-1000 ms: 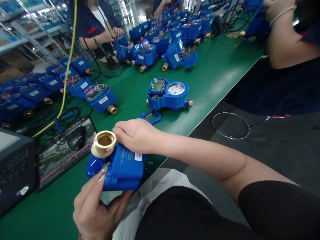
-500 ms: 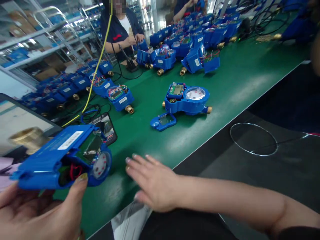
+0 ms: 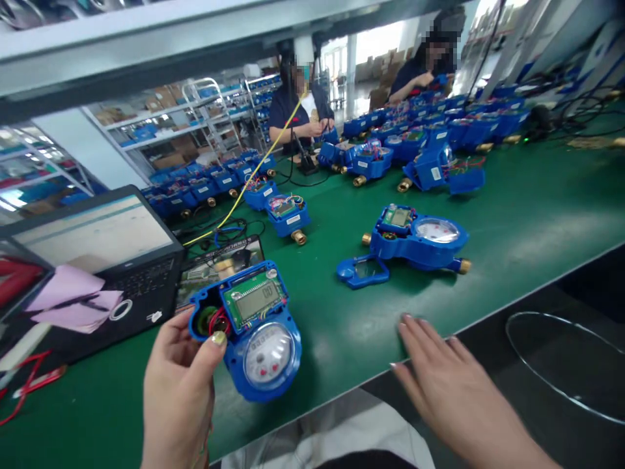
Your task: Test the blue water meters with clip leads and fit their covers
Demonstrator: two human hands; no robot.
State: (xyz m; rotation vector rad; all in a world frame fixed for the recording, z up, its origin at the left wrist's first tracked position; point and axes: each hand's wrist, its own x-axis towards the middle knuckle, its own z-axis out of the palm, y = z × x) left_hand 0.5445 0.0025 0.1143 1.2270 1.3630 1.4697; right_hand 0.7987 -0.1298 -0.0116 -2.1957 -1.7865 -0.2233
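My left hand (image 3: 183, 374) grips a blue water meter (image 3: 254, 332) by its left side, thumb beside the red wires. The meter's small display and round dial face up toward me, and its cover is off. My right hand (image 3: 452, 381) is stretched out with its fingers extended at the front edge of the green table, holding nothing. Beyond it lies a second water meter (image 3: 415, 241), its display and dial showing. A loose blue cover (image 3: 362, 271) with a window rests just in front of that meter.
An open laptop (image 3: 97, 247) stands at the left, with pink paper (image 3: 73, 299) on it. Behind are several more open meters (image 3: 288, 215) with wires, and a yellow cable (image 3: 263, 159). Two people (image 3: 303, 107) sit across the green table (image 3: 332, 339).
My left hand has turned the water meter so that its display and dial now face me. The view has swung left and up, showing the laptop. My right hand stays open.
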